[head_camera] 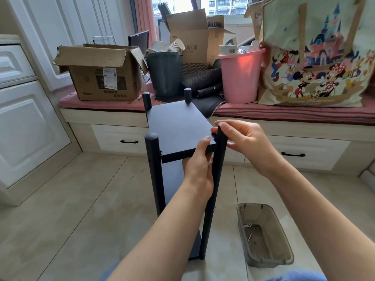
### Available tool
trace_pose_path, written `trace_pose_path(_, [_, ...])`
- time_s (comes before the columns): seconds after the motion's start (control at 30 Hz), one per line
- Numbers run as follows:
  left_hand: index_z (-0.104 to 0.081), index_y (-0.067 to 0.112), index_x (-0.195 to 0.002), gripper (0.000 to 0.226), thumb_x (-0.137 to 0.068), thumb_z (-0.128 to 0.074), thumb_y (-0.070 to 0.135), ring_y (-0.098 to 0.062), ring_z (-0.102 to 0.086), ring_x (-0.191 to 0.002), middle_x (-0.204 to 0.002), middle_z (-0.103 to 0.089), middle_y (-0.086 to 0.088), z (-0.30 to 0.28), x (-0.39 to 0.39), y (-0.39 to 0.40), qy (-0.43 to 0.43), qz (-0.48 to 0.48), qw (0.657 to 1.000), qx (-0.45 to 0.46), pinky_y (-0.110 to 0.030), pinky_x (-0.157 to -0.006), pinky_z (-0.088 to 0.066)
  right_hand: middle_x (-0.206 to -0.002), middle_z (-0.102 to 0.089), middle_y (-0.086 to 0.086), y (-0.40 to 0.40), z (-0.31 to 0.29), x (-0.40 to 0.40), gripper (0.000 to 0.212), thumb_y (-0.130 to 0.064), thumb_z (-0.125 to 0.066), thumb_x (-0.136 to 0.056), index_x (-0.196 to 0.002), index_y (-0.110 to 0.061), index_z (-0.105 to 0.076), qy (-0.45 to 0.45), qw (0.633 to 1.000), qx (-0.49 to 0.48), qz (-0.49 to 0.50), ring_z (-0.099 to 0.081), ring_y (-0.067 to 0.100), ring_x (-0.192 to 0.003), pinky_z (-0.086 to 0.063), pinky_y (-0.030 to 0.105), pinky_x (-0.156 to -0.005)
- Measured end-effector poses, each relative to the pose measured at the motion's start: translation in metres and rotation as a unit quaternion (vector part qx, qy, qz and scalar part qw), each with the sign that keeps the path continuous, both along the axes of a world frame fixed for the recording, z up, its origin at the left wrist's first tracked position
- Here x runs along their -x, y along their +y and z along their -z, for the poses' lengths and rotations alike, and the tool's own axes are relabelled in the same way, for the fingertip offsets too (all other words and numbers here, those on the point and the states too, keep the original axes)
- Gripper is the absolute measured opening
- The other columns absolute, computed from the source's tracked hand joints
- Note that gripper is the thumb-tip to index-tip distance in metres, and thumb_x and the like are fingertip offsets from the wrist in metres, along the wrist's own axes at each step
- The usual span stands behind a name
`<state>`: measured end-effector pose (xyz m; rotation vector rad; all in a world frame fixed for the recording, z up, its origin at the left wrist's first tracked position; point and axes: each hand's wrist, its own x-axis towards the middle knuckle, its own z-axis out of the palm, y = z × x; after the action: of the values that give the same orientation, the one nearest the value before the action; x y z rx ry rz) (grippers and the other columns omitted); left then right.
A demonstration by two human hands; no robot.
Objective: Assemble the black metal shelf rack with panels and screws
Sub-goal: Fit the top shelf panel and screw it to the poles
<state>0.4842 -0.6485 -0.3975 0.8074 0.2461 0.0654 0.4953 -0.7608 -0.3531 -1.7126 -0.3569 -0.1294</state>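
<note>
Beige tiled floor (pixel 85 199) under the upright black rack (pixel 178 126), clear plastic tray (pixel 265 236) just right of it.

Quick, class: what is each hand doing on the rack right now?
Left hand: grips the top panel's front edge.
Right hand: fingers curled round the front right post near its top.

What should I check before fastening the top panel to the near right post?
1. Left hand holds the top panel at its front edge: ok.
2. Right hand holds the near right post near its cap: ok.
3. Panel level with the post's hole: cannot tell, fingers cover the joint.
4. Screw in hand: cannot tell.
5. Spare screws in the clear tray on the floor: ok.
</note>
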Motion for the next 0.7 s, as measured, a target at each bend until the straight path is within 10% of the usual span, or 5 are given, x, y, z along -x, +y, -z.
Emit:
trace_pose_path(0.1, [-0.069, 0.011, -0.091, 0.004, -0.092, -0.065, 0.012, -0.016, -0.068, -0.068, -0.077, -0.071, -0.003, 0.004, -0.001, 0.003, 0.0, 0.006, 1.0, -0.021, -0.022, -0.053, -0.053, -0.109, -0.073, 0.017, -0.001, 0.0, -0.001, 0.012, -0.011, -0.055, -0.099, -0.106, -0.011, -0.065, -0.004, 1.0, 0.015, -0.006, -0.071, 0.016, -0.103, -0.054, 0.037, -0.097])
trace_pose_path(0.27, [-0.068, 0.007, -0.104, 0.014, -0.095, -0.062, 0.016, -0.016, -0.066, -0.073, -0.084, -0.07, -0.005, 0.009, -0.002, 0.014, -0.036, 0.022, 0.998, -0.054, -0.023, -0.056, -0.052, -0.106, -0.071, 0.022, 0.003, 0.001, 0.001, 0.011, -0.02, -0.058, -0.098, -0.103, -0.019, -0.068, -0.001, 0.999, 0.045, -0.006, -0.063, 0.042, -0.109, -0.048, 0.06, -0.096])
trace_pose_path(0.57, [-0.062, 0.007, -0.123, 0.029, -0.097, -0.059, 0.021, -0.015, -0.067, -0.08, -0.093, -0.069, -0.005, 0.012, 0.001, 0.03, -0.067, 0.061, 0.993, -0.079, -0.025, -0.066, -0.054, -0.106, -0.071, 0.01, 0.01, 0.002, 0.006, 0.013, -0.031, -0.061, -0.096, -0.101, -0.028, -0.073, -0.007, 0.999, 0.052, -0.013, -0.062, 0.035, -0.103, -0.051, 0.058, -0.093])
trace_pose_path(0.7, [-0.076, 0.015, -0.095, 0.019, -0.098, -0.057, 0.018, -0.014, -0.071, -0.081, -0.087, -0.074, -0.002, 0.013, -0.002, 0.042, -0.08, 0.094, 0.988, -0.093, -0.025, -0.068, -0.055, -0.086, -0.069, 0.014, 0.016, 0.003, 0.007, 0.012, -0.022, -0.063, -0.096, -0.095, -0.014, -0.073, -0.033, 0.999, 0.043, -0.003, -0.057, 0.01, -0.079, -0.054, 0.043, -0.082])
